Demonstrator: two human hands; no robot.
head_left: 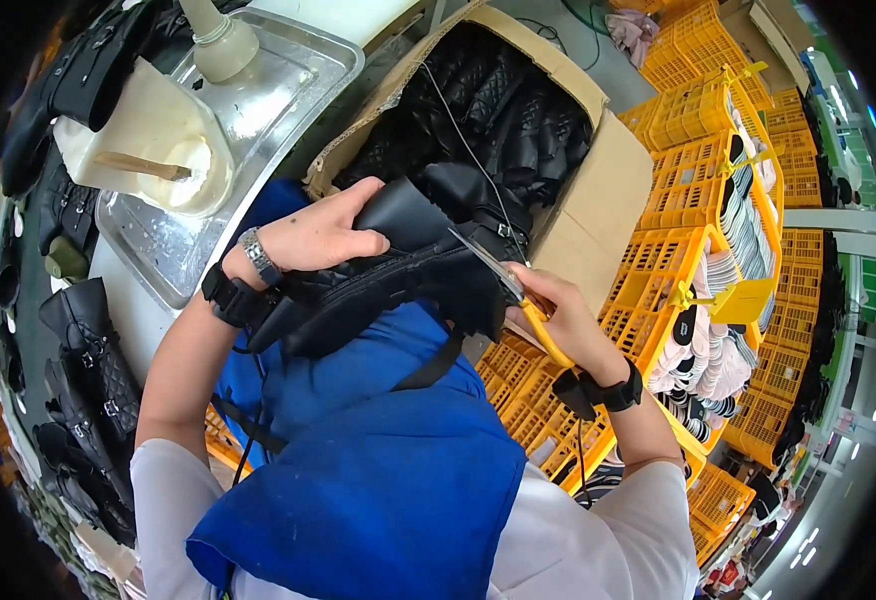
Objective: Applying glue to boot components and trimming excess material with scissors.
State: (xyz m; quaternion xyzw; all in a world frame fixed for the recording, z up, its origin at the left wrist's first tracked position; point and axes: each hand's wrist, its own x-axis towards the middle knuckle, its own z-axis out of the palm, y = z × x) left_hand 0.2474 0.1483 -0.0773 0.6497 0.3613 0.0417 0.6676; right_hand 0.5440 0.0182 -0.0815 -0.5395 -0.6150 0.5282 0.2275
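A black boot upper (388, 285) lies across my lap over a blue apron (388, 430). My left hand (323, 232) is closed on its upper edge, with the thumb and fingers around the leather. In my right hand (566, 315) is a pair of scissors (536, 328) with yellow handles. The metal blades point up and left and lie close over the boot's right part, near a buckled strap. Whether the blades touch the leather I cannot tell. The boot's underside is partly hidden by the apron and my arms.
Ahead stands an open cardboard box (603, 200) full of black boot uppers. At the left a metal tray (288, 130) holds a white tub (213, 185) with a wooden-handled brush (143, 165). More black boots (88, 340) lie at far left. Yellow crates (678, 190) with insoles stand right.
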